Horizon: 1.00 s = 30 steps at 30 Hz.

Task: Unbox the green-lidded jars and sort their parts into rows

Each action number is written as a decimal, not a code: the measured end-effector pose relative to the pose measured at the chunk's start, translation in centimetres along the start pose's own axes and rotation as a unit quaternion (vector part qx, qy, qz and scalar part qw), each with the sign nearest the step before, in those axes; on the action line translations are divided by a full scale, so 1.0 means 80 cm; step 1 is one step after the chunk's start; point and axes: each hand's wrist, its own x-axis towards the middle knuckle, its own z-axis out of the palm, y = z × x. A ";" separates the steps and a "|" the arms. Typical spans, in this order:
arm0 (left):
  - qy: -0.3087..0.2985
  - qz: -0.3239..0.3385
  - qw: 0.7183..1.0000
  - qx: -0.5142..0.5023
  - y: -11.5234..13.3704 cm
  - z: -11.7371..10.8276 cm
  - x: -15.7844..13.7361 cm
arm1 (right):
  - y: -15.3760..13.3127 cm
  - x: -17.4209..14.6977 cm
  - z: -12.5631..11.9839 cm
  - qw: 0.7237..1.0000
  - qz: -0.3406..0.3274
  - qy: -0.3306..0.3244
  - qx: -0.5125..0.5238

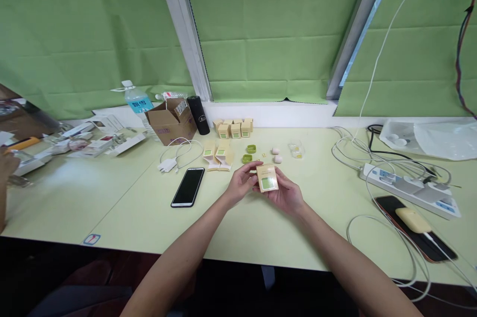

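A small tan cardboard box (pixel 267 178) with a green square on its front is held above the table between my two hands. My right hand (pixel 286 197) grips it from the right and below. My left hand (pixel 240 186) closes on its left edge, thumb and fingers at the side. Just beyond lie two green plastic pieces, one (pixel 251 149) behind the other (pixel 247 158). Near them are two pale pink pieces (pixel 276 151), tiny yellowish bits (pixel 264 155) and clear plastic pieces (pixel 296 149). Two flattened-looking tan boxes (pixel 217 155) with open flaps lie to the left.
Several tan boxes (pixel 235 130) stand by the wall. Left are a phone (pixel 188 187), a white charger (pixel 167 164), a brown carton (pixel 172 125) and a black bottle (pixel 198 115). Right are a power strip (pixel 410 190), loose cables and another phone (pixel 413 237). Another person's hand (pixel 8 168) is far left.
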 end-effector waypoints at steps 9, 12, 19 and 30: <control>0.005 0.015 1.000 0.017 -0.001 -0.001 0.000 | -0.001 0.000 -0.002 1.000 -0.007 -0.011 -0.026; 0.005 0.015 1.000 0.017 -0.001 -0.001 0.000 | -0.002 -0.001 -0.001 1.000 0.001 -0.008 -0.010; -0.002 0.025 0.999 0.022 -0.002 -0.001 0.001 | -0.002 -0.002 -0.004 0.999 -0.002 -0.014 0.030; 0.004 0.015 0.993 0.117 0.009 -0.006 -0.001 | 0.003 0.001 -0.023 0.842 -0.268 0.112 -0.456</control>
